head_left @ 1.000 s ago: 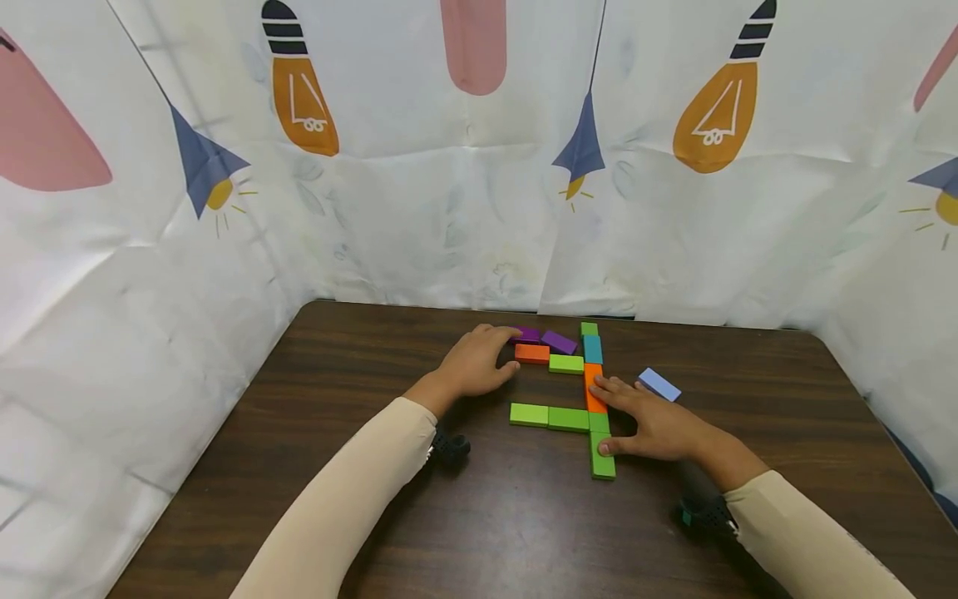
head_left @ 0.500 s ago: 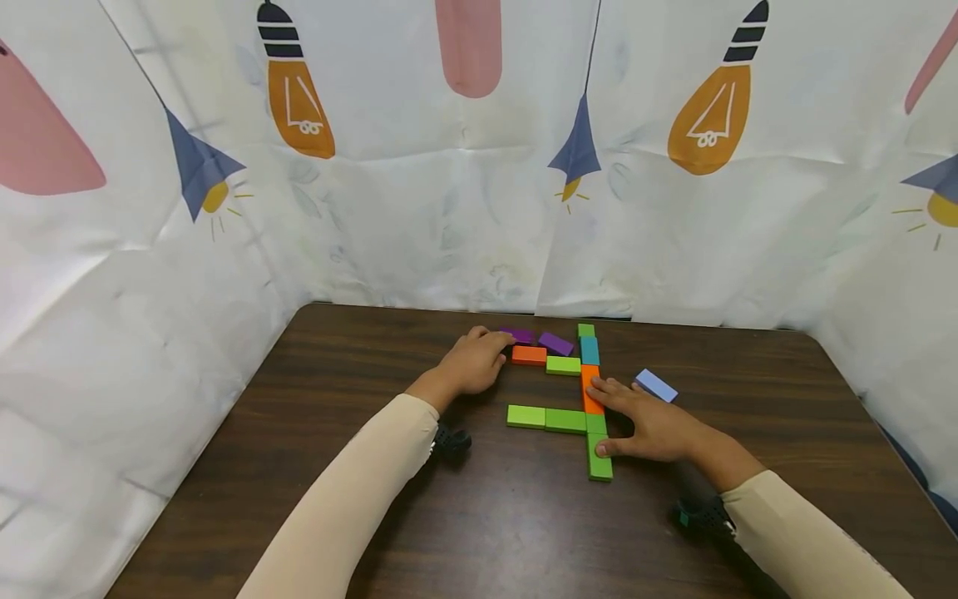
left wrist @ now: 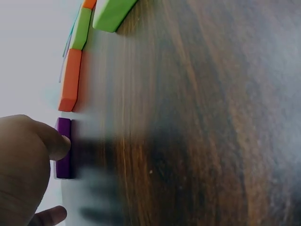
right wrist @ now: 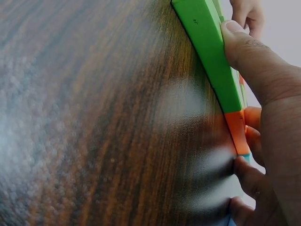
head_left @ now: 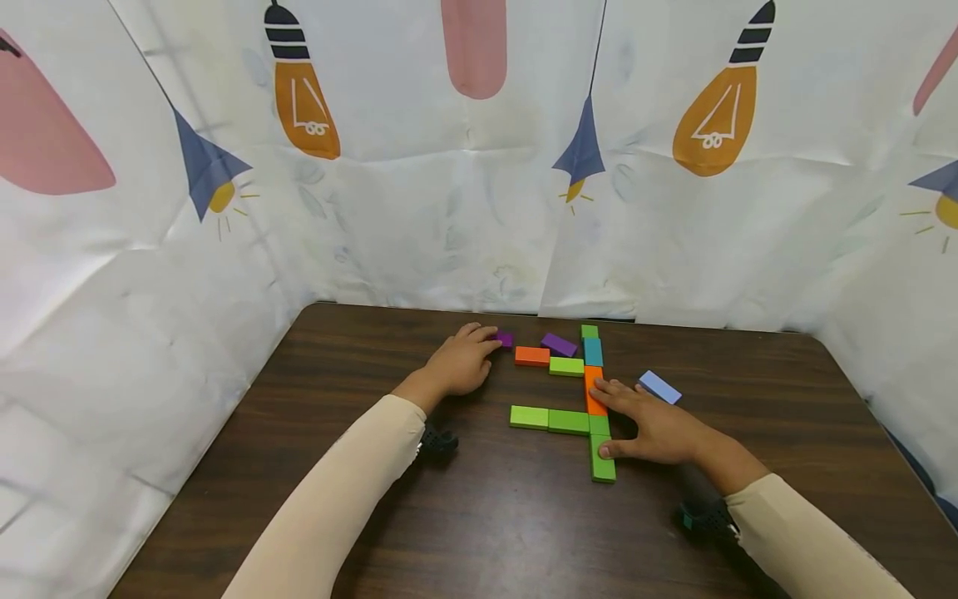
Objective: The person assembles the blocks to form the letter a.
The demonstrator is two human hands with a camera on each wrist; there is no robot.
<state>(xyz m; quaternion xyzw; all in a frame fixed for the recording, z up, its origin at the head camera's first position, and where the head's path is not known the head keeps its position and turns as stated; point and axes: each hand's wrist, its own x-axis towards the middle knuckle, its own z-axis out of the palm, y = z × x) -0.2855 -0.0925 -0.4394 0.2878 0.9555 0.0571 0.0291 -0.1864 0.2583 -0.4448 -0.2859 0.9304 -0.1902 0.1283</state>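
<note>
My left hand [head_left: 459, 363] grips a purple block [head_left: 506, 339] near the table's back edge. Its thumb lies against the block's near side in the left wrist view, and the hand covers the block's left part in the head view. My right hand [head_left: 662, 426], fingers spread, rests on a column of blocks laid end to end. Its fingertips touch the orange block [head_left: 593, 384], while the thumb presses on the lowest green block [head_left: 603, 467]. A tilted second purple block [head_left: 559, 345] lies behind a row made of an orange-red block [head_left: 532, 357] and a green block [head_left: 566, 366].
A teal block [head_left: 593, 352] and a small green piece [head_left: 590, 331] top the column. Two green blocks [head_left: 546, 419] branch left from it lower down. A light blue block [head_left: 659, 387] lies loose beyond the right hand. Printed cloth [head_left: 464, 208] rises behind the dark table [head_left: 509, 532].
My left hand has slid left with the purple block, which now lies apart from the tilted purple block and clear of the orange-red one. The right hand has kept its place.
</note>
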